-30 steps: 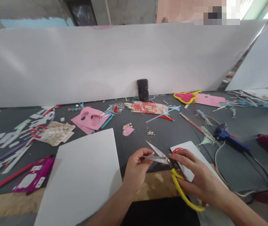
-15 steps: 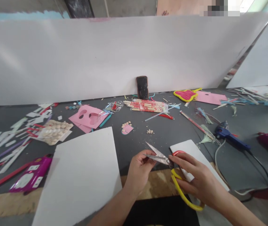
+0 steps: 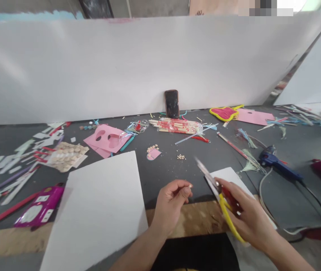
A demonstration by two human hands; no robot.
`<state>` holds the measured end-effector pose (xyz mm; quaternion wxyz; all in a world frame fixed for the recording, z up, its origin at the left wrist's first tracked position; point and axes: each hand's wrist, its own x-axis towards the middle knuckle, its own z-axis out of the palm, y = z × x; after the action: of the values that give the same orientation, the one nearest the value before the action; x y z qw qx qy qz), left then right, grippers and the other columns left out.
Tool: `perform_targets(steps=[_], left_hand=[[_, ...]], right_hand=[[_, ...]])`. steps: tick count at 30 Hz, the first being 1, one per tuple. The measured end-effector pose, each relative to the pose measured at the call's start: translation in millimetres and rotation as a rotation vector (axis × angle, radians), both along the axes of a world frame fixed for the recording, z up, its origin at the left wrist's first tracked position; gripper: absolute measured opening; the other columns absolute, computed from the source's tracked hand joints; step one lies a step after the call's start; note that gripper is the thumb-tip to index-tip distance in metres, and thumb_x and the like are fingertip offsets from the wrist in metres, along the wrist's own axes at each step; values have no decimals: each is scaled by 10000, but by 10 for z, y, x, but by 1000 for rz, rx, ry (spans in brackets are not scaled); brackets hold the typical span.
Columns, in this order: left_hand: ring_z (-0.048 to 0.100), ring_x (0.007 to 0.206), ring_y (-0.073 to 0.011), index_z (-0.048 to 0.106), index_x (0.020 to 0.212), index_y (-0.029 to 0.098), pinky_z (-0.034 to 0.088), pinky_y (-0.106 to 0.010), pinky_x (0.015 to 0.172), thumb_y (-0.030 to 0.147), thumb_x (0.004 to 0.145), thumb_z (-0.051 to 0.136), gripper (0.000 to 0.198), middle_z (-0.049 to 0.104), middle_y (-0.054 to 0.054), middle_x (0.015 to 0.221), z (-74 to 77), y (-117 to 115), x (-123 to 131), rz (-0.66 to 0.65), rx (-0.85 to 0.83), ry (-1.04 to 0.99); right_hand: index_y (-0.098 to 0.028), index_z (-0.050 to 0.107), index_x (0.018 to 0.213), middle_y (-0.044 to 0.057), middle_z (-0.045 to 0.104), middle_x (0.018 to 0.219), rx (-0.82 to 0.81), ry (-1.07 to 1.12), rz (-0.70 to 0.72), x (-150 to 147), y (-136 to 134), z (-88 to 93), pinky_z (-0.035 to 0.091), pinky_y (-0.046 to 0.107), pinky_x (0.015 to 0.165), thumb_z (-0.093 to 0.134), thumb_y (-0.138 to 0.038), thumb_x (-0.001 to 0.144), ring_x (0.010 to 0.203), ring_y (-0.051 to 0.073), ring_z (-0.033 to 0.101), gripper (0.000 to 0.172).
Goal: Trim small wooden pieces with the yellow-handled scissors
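Head view, L to R, grey table (image 3: 167,175). White strips (image 3: 22,154): loose pile, far L. Purple pack (image 3: 38,207): 1, near front edge. Bead bag (image 3: 68,156): 1, behind pack. White board (image 3: 101,210): 1, flat, L of L hand. Pink card (image 3: 117,140): w/ holes, behind board. Teal stick (image 3: 127,143): 1, beside card. Pink heart (image 3: 154,154): 1, sm., flat on table. Phone (image 3: 172,104): 1, upright against white panel (image 3: 106,71). L hand (image 3: 171,201): thumb + forefinger pinched on 1 pale bit (image 3: 190,186), over front edge. Sticks (image 3: 177,127): 1 wrapped bundle, in front of phone. Beads (image 3: 181,157): sm. heap on table, beyond L hand. Scissors (image 3: 225,209): 1, yellow + red handles, in R hand (image 3: 246,216), fingers curled round handles; blades blurred, pointing fwd-L, apart from L hand; can't tell blade gap. Green tassel (image 3: 249,165): 1, beyond R hand. Glue gun (image 3: 280,164): 1, blue, corded, on its side, R of tassel.
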<state>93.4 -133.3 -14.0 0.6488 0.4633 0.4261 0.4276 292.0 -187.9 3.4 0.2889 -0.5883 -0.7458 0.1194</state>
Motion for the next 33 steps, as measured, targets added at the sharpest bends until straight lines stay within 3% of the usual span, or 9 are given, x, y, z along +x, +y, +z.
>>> perform_targets(steps=[5, 12, 19, 24, 29, 33], left_hand=[[518, 601, -99, 644, 813, 153, 425, -209, 594, 336, 776, 636, 187, 626, -4, 676, -4, -3, 4, 32, -58, -18], [476, 591, -88, 639, 798, 159, 377, -189, 562, 376, 780, 640, 217, 587, 20, 651, -6, -17, 1, 14, -44, -87], [556, 662, -116, 634, 791, 155, 421, -211, 640, 378, 752, 673, 230, 632, -1, 706, -27, -19, -7, -1, -47, -138], [570, 710, -129, 642, 782, 153, 440, -217, 677, 322, 795, 632, 170, 637, -11, 733, -61, -7, -43, -19, 14, -44], [586, 691, -143, 658, 753, 152, 454, -224, 668, 272, 790, 622, 131, 658, -19, 718, 10, -18, -63, 9, 67, 87], [593, 720, -148, 668, 737, 160, 460, -226, 697, 296, 807, 605, 166, 674, -21, 737, 25, -41, -70, 29, 102, 103]], right_hand=[[-202, 395, 1272, 130, 545, 1119, -11, -176, 49, -19, -20, 77, 536, 316, 717, 533, -308, 812, 911, 216, 610, 493], [-193, 418, 1241, 134, 566, 1101, -37, -272, 130, -113, -54, 44, 541, 324, 712, 545, -279, 781, 906, 225, 623, 485], [-199, 427, 1255, 126, 584, 1121, -70, -251, 147, -134, -37, 56, 539, 304, 731, 554, -268, 789, 920, 212, 629, 488], [-184, 441, 1276, 123, 606, 1104, -42, -279, 144, -141, -45, -2, 538, 300, 731, 553, -299, 816, 911, 217, 635, 487], [-123, 417, 1302, 151, 634, 1046, 60, -349, 177, -178, -61, -25, 540, 305, 661, 439, -241, 871, 851, 230, 649, 448], [-106, 418, 1282, 140, 653, 976, 36, -347, 192, -215, -43, -44, 533, 311, 604, 416, -313, 911, 766, 230, 657, 424]])
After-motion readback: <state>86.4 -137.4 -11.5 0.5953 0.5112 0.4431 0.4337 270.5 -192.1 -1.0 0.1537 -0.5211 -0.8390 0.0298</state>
